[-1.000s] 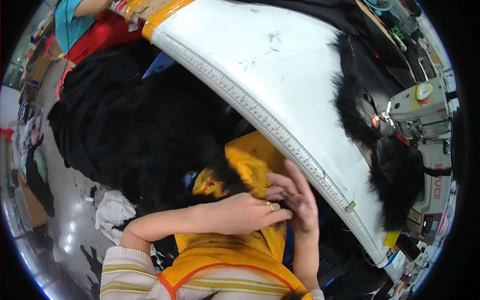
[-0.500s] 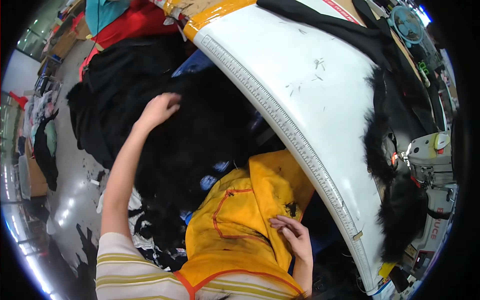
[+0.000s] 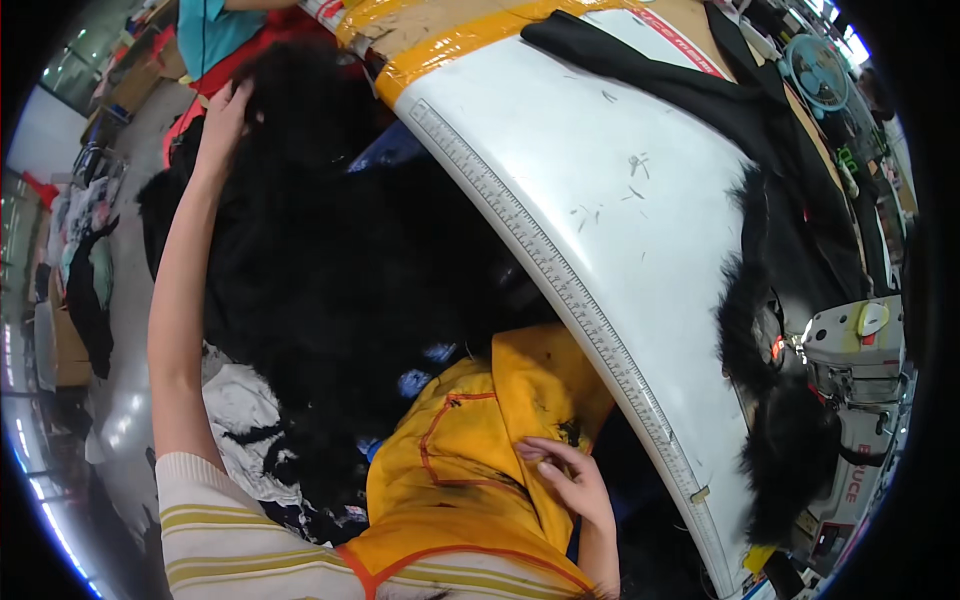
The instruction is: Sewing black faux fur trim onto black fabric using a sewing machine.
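Note:
My left arm stretches far forward at the left. At its end my left hand [image 3: 227, 112] is closed on the edge of a dark black furry cloth [image 3: 300, 110], its fingers bent and partly sunk in the pile. The cloth merges with a large heap of black fabric [image 3: 300, 270], so its outline is hard to make out. My right hand [image 3: 572, 478] lies over the orange-yellow apron [image 3: 465, 430] on my lap, fingers loosely stretched and apart, holding nothing.
A white worktable [image 3: 620, 190] with a ruler strip along its edge stands at the right. It bears a black fabric strip [image 3: 630, 55], black fur pieces [image 3: 790, 460] and a sewing machine [image 3: 850, 345]. Red cloth [image 3: 265, 45] lies at the far left; white scraps [image 3: 245, 420] lie below my arm.
My left hand has reached farther forward and left, and it now grips black furry cloth, which covers part of the red cloth. My right hand has stayed over the apron.

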A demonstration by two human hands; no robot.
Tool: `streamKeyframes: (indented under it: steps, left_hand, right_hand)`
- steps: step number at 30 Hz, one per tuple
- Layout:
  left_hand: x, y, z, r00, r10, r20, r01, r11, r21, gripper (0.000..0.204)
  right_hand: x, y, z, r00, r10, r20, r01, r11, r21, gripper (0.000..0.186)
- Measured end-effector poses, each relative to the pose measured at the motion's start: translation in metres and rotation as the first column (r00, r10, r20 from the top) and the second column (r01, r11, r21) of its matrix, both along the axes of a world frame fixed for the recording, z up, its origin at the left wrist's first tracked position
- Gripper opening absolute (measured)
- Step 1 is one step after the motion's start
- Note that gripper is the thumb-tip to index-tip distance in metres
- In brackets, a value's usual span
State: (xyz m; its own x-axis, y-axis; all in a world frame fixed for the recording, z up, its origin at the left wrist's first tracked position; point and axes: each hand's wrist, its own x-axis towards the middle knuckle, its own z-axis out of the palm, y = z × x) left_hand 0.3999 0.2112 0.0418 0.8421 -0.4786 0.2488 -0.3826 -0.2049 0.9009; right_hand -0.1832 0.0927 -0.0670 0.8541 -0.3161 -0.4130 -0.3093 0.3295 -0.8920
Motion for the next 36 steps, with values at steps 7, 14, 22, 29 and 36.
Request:
streamKeyframes:
  steps: [7, 14, 22, 29, 36]
  left_hand:
    - [-0.219, -0.053, 0.039, 0.625, -0.715, 0.313, 0.448, 0.657, 0.607, 0.016]
    - [-0.328, -0.060, -0.029, 0.253, -0.960, 0.120, 0.611, 0.255, 0.750, 0.047]
    - [-0.381, -0.054, -0.055, 0.181, -0.884, -0.431, 0.950, 0.043, 0.310, 0.031]
    - [-0.229, -0.055, -0.021, 0.652, -0.737, -0.177, 0.459, 0.197, 0.866, 0.031]
    - [-0.118, -0.118, 0.134, 0.509, -0.765, 0.394, 0.264, 0.575, 0.774, 0.030]
  right_hand:
    - [0.096, -0.010, 0.040, 0.875, 0.094, 0.474, -0.032, 0.990, -0.137, 0.062]
    - [0.035, -0.012, 0.035, 0.886, -0.408, 0.221, 0.334, 0.891, 0.306, 0.057]
    - [-0.024, -0.009, 0.065, 0.899, -0.321, 0.298, 0.273, 0.943, 0.191, 0.053]
    - [-0.266, 0.003, 0.108, -0.647, -0.675, 0.355, 0.756, -0.627, 0.186, 0.015]
    - [-0.256, 0.027, 0.074, -0.023, -0.813, 0.582, 0.999, -0.040, -0.016, 0.035]
